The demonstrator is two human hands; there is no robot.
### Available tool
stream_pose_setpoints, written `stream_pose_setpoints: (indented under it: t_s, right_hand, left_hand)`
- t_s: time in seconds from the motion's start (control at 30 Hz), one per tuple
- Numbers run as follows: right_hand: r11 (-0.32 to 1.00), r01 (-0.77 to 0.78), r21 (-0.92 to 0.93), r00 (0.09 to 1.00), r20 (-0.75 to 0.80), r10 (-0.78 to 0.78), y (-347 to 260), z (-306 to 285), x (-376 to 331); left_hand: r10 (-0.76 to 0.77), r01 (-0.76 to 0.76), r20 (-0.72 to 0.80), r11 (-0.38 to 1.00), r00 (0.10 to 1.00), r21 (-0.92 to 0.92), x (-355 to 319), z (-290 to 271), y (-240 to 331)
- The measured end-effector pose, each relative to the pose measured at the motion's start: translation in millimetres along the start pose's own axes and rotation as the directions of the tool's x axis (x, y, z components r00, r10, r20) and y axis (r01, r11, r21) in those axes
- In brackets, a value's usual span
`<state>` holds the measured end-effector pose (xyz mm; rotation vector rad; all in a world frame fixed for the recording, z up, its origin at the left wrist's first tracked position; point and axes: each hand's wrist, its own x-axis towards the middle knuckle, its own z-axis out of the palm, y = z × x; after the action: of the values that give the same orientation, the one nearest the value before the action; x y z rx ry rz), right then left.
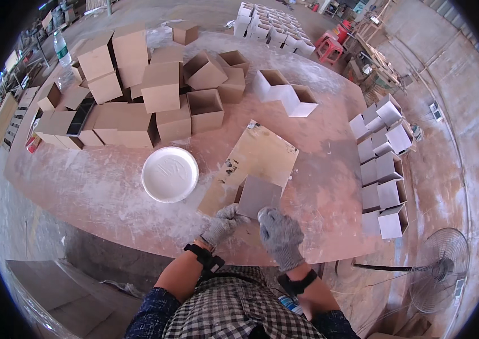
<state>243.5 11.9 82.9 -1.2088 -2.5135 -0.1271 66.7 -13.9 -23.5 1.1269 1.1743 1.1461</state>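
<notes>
The scene is evenly lit by soft daylight; only faint shadows are cast. Straight edges are bent toward the black fisheye rim, where detail is softened and blurred.

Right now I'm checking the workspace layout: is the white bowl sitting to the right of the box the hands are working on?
No, the white bowl sits to the left of the grey box under both hands.

Single head-worn fisheye view, looking steeply down from above, close over the worktable (pixel 109 192), edges bending toward the rim
</notes>
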Motion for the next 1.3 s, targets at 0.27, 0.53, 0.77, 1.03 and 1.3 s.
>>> stream_pose_setpoints:
  t_s: [0.27,0.53,0.77,1.03,1.3]
  right_hand:
    - [0.987,-0.162,-0.011,0.987,0.002,0.162,69.1,40.6,46.4]
    - [0.992,0.045,-0.116,0.998,0.040,-0.040,-13.4,-13.0,-30.2]
    - [0.953,-0.001,0.304,0.952,-0.292,0.094,21.1,-16.0,44.7]
    - [0.990,-0.010,-0.143,0.998,-0.056,0.002,-18.1,17.0,23.8]
    - [0.992,-0.108,-0.069,0.989,-0.108,0.100,32.7,43.7,59.0]
  left_hand:
    - [0.069,-0.057,0.033,0.955,0.997,-0.291,9.6,12.1,-13.6]
    - [0.026,0.010,0.097,0.937,0.995,-0.350,4.0,5.5,-18.5]
    - [0.075,-0.009,0.160,0.925,0.984,-0.380,-0.2,-7.2,-1.5]
    - [0.153,-0.122,0.094,0.952,0.984,-0.281,7.3,0.6,-35.7]
    - [0.114,-0.111,0.073,0.993,0.991,-0.048,9.0,6.0,-18.9]
